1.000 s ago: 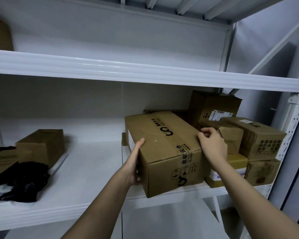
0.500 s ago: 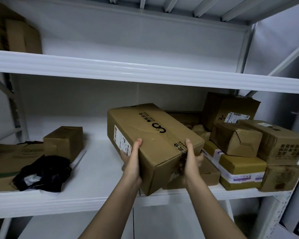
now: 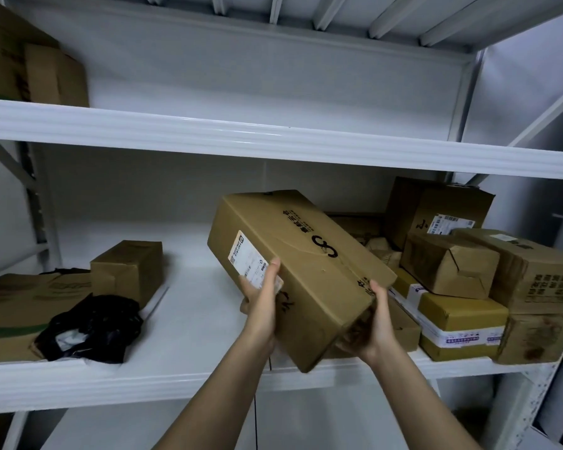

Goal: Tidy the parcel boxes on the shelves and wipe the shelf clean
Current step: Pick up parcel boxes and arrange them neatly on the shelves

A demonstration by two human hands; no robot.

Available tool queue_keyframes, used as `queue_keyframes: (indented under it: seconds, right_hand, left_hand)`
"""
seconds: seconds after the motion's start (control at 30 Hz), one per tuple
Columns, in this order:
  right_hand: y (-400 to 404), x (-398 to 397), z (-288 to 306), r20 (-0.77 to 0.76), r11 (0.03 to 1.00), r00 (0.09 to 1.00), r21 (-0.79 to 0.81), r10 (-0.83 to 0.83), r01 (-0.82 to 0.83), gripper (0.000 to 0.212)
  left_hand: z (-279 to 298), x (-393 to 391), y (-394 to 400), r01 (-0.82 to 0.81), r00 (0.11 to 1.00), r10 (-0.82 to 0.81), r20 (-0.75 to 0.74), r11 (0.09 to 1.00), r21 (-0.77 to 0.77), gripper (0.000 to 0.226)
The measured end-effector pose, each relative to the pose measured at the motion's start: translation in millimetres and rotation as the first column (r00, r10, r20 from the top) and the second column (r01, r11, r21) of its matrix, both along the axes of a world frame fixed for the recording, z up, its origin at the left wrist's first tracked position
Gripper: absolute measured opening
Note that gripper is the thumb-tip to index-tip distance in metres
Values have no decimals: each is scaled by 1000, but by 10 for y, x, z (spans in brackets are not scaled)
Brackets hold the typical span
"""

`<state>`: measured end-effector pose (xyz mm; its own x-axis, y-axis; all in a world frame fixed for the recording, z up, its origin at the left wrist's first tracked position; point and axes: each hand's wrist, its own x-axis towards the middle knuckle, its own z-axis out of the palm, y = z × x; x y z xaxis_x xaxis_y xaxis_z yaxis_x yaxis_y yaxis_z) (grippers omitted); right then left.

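1. Large parcel box [image 3: 301,271]: tilted, raised above the middle shelf [image 3: 189,323], its near lower corner over the shelf's front edge; white label on its left side.
2. Left hand [image 3: 260,297]: grasps the box's left side, thumb on the label.
3. Right hand [image 3: 369,323]: grasps the near right end from below.
4. Stacked parcels [image 3: 468,287]: just right of the box; small box [image 3: 126,271] and black bag [image 3: 93,326] well apart to the left.

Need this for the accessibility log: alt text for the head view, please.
Both hands, the left hand and the right hand, hold a long cardboard box tilted above the middle shelf. A pile of parcel boxes crowds the shelf's right end; a small box and a black bag lie at its left.
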<state>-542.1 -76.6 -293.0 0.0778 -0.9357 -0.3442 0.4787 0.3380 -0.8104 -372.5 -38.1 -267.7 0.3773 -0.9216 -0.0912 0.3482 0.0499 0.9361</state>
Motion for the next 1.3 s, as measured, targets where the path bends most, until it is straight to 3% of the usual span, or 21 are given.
queue_keyframes:
  seconds: [0.07, 0.13, 0.2, 0.3, 0.37, 0.6, 0.77, 0.9, 1.07, 1.2, 1.3]
  right_hand:
    - [-24, -173, 31, -15, 999, 999, 18, 37, -37, 83]
    - [6, -355, 118, -36, 997, 997, 30, 71, -70, 74]
    - [11, -534, 199, -60, 996, 995, 45, 79, -77, 66]
    - [-23, -692, 301, -106, 993, 990, 73, 96, -89, 67]
    - [-37, -709, 379, -177, 992, 978, 82, 109, -96, 66]
    - [-149, -676, 552, -280, 995, 958, -56, 62, -80, 76]
    - [-266, -604, 715, -443, 955, 896, -247, 38, -163, 64]
    - [-279, -510, 978, -561, 912, 823, -286, 89, -293, 67]
    - [-257, -344, 1193, -676, 817, 737, -418, 13, -398, 50]
    - [-254, -237, 1185, -629, 772, 777, -506, -27, -383, 39]
    - [-297, -136, 1096, -466, 734, 885, -604, -9, -311, 37]
  left_hand:
    - [38, 154, -41, -43, 998, 42, -40, 999, -24, 102]
    - [88, 349, -80, -89, 994, 88, -59, 996, -26, 115]
    - [146, 523, -70, -137, 990, 136, -28, 990, -23, 111]
    - [203, 708, -36, -117, 993, 119, 25, 992, -55, 57]
    - [213, 760, -33, -84, 994, 88, 71, 995, -60, 42]
    - [132, 768, -19, -43, 985, 42, 169, 999, 0, 66]
    - [-17, 768, 52, 71, 996, -65, -63, 993, 94, 69]
    - [-163, 790, 45, 69, 980, -32, -196, 980, 185, 75]
    - [-326, 832, 58, 131, 923, -54, -382, 975, 180, 86]
    - [-346, 940, 62, 146, 910, -58, -410, 972, 185, 81]
    - [-353, 1009, 97, 171, 886, -69, -459, 968, 184, 74]
